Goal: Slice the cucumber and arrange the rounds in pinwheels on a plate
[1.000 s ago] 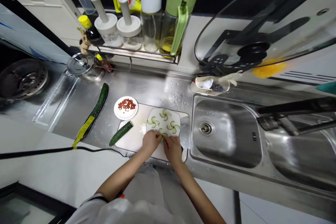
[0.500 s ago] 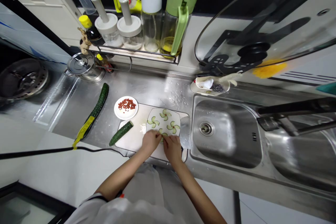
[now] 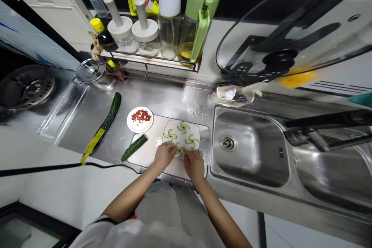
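Observation:
A white square plate (image 3: 180,139) lies on the white cutting board (image 3: 149,157), bearing several pinwheels of thin cucumber slices with red centres. At the plate's near side, my left hand (image 3: 164,155) has its fingers curled together, the tips just left of the nearest cucumber pinwheel (image 3: 179,151). My right hand (image 3: 194,163) is also closed, its fingertips at that pinwheel's right edge. Whether either hand pinches anything is too small to make out. A cut piece of cucumber (image 3: 134,147) rests across the board's left edge. Behind it stands a small white dish (image 3: 131,124) of red dried berries (image 3: 141,116).
A broad metal blade (image 3: 205,145) lies at the board's right, beside the sink (image 3: 252,151). Farther left is a whole cucumber (image 3: 112,112) with a yellow label, then a lidded pot (image 3: 94,75). Above hangs a rack (image 3: 157,62) of jars and bottles.
My hands have moved apart, left hand slightly left and right hand slightly right, uncovering more of the nearest cucumber pinwheel. The view has shifted slightly.

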Motion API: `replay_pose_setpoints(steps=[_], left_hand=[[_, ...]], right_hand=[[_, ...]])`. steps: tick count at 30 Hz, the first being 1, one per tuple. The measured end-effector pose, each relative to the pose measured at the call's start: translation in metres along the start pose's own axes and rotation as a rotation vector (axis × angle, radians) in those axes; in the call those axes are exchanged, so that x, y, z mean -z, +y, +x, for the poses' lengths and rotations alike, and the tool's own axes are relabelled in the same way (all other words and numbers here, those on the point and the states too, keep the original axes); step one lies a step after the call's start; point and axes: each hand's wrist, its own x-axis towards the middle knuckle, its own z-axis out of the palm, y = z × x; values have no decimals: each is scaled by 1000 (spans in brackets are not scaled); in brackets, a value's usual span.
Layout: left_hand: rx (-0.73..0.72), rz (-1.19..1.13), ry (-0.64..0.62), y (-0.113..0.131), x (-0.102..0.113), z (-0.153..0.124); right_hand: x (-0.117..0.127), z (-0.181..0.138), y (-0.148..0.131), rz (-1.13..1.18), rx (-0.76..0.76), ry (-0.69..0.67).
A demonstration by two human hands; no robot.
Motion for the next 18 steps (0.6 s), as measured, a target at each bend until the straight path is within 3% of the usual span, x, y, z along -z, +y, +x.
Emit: replay_pose_setpoints(steps=[4,8,12,18], left_hand=[[-9,-53,153,-14,14,1],[91,-50,283,-32,23,1],[211,-85,232,-42,20,0],[263,-109,124,-45,7,-1]], right_hand=[[11,1,12,2,-103,86],[17,3,25,-33,-288,163],[15,6,32,-36,-409,132],[15,12,27,38,-448,46]])
